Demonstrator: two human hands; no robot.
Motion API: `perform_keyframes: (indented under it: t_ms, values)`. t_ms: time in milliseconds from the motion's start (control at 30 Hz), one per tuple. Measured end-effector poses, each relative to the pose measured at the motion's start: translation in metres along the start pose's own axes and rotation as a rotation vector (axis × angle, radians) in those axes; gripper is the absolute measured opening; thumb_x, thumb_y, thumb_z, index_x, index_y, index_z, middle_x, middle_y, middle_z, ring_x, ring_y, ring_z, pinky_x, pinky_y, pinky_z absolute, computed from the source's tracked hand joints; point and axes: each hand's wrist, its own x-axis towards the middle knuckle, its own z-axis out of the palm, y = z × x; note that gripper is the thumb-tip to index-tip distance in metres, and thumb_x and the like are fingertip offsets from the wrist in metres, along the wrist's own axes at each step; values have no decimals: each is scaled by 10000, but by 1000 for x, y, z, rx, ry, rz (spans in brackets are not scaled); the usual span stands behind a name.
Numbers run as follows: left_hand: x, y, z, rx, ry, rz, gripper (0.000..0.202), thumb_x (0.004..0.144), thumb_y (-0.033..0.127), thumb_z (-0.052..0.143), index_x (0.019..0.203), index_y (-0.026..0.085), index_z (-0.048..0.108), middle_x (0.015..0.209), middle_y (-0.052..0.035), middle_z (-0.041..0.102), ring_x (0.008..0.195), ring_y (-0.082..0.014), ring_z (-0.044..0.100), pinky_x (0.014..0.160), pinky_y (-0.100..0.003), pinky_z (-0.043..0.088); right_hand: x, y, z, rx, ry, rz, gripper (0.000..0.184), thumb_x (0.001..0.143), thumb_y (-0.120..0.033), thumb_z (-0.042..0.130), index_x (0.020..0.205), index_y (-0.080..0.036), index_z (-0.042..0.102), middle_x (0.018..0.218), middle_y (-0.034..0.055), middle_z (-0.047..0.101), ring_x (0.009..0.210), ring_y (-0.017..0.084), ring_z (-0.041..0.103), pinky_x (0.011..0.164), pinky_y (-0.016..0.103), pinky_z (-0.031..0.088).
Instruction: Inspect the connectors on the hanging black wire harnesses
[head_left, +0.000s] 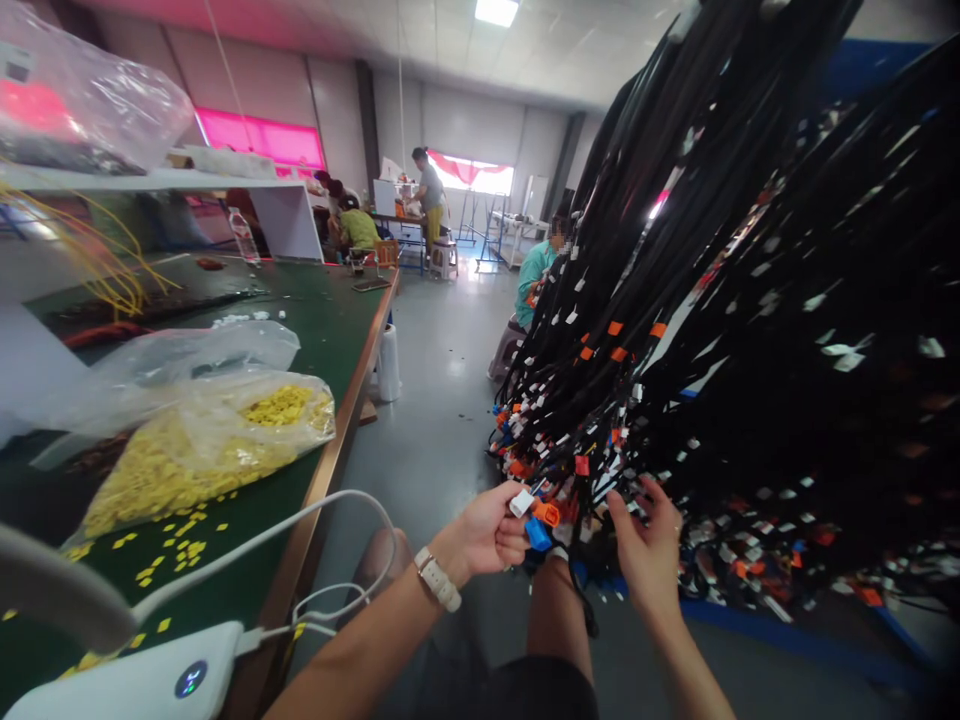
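A big hanging bundle of black wire harnesses (720,300) fills the right side, its lower ends tipped with white, orange, blue and red connectors. My left hand (487,535), a watch on its wrist, is closed in a pinch on a white connector (521,502) at the bundle's bottom, with an orange connector (547,514) and a blue connector (537,535) right beside it. My right hand (649,545) is raised just to the right, fingers spread and open, touching the dangling wire ends.
A green workbench (330,330) runs along the left with a plastic bag of yellow parts (202,445), loose yellow pieces, a white power bank (142,685) and its white cable (300,520). Several people sit or stand at tables farther back. Grey floor lies between.
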Motion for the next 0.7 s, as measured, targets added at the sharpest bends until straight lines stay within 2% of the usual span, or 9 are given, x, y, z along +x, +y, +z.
perform_keyframes:
  t_ms: [67,100,167,233,333,400,533,600,700]
  values:
    - [1,-1,1,-1,12,7,314,833,338,370,565,174,381,339,85,201,305,-40,92,324,-143,50,-4,-3,5,-140,96,-153,485,685,-401,677,1112,-200,567,982,50,645,831,165,598,753,269,471]
    - [1,-2,1,2,16,5,311,833,342,374,571,174,382,341,86,199,306,-40,94,327,-143,50,-7,-5,10,-166,45,-134,424,686,-448,658,1000,-165,624,896,59,661,775,172,601,726,284,474]
    - [1,-4,3,12,13,-9,295,831,346,388,593,171,397,347,90,202,309,-39,101,334,-145,51,-14,-12,24,-158,-158,54,434,677,-538,623,808,-126,667,746,67,671,666,171,599,647,283,475]
    - [2,-6,5,35,15,-10,283,827,348,402,609,168,404,352,94,210,315,-37,99,340,-147,50,-20,-18,39,-119,-286,240,489,660,-597,599,715,-117,670,665,66,663,617,164,596,594,263,462]
    - [3,-11,8,115,40,15,301,824,369,419,599,172,378,357,100,215,322,-34,85,343,-159,46,-22,-22,53,-88,-321,404,514,644,-636,584,638,-126,644,567,35,623,517,120,547,490,215,403]
    - [4,-13,10,213,86,63,348,810,411,449,573,183,335,364,100,217,325,-31,96,344,-172,46,-19,-20,57,-122,-331,434,504,614,-631,618,569,-129,602,485,0,560,433,83,472,426,193,341]
    - [3,-18,14,402,205,209,385,735,484,548,603,199,327,385,111,237,326,-32,137,353,-188,62,-13,-12,60,-174,-413,404,448,601,-559,675,535,-129,567,408,-51,461,364,52,371,368,181,272]
    - [1,-18,16,482,249,242,366,706,489,575,637,199,363,397,116,257,326,-30,145,361,-190,69,-11,-9,62,-137,-410,397,392,606,-502,696,565,-127,586,413,-50,479,359,56,388,357,180,282]
    - [-6,-12,21,682,305,292,335,705,452,574,610,176,410,419,98,308,341,-24,185,373,-197,89,-7,-7,64,-3,-419,447,283,619,-385,720,654,-120,630,476,-18,572,398,83,488,381,185,369]
